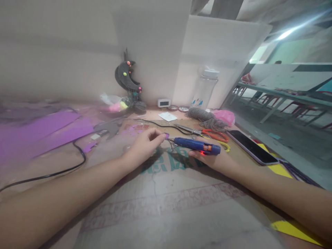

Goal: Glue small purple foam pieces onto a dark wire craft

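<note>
Pinched between the thumb and fingers of my left hand (144, 146) is a small purple piece (166, 136), mostly covered by the fingertips. My right hand (211, 155) is wrapped round a blue glue gun (193, 144) with a red light glowing on its underside. The gun's nozzle points left and ends close to the purple piece; whether they touch I cannot tell. Both hands are above a printed cardboard sheet (166, 211). Just behind the gun lie orange-handled scissors (216, 135) and a yellow handle (225, 147), partly hidden by the gun.
Purple sheets (57, 133) and a black cable (80, 164) lie on the left. A grey yarn bundle (204, 117), a bottle (205, 88) and a small white clock (164, 102) stand at the back. On the right is a phone (252, 147). A decorated dark crescent (127, 76) leans at the wall.
</note>
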A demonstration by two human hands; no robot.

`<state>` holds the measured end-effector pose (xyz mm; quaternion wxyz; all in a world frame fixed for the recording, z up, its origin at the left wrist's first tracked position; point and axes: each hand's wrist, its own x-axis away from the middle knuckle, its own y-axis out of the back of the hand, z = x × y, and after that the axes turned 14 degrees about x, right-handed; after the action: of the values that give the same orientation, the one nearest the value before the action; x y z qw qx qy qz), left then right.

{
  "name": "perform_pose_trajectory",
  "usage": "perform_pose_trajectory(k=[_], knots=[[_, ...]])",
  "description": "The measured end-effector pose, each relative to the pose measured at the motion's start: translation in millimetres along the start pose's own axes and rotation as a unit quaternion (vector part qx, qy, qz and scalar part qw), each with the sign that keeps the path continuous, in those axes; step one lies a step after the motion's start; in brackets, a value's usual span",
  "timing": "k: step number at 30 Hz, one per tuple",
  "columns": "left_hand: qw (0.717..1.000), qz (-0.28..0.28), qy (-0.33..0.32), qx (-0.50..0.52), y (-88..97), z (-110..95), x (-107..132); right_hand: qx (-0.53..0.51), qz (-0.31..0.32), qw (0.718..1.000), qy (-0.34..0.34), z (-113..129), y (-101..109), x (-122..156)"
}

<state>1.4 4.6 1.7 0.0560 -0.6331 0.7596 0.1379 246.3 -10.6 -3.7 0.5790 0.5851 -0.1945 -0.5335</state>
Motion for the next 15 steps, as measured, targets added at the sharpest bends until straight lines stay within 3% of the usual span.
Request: perform_pose_trajectory(k=[15], knots=[[1.0, 0.001, 0.008, 0.013, 0.4, 2.2, 0.1, -0.023, -0.002, 1.0, -0.009, -0.9, 0.4, 0.2]])
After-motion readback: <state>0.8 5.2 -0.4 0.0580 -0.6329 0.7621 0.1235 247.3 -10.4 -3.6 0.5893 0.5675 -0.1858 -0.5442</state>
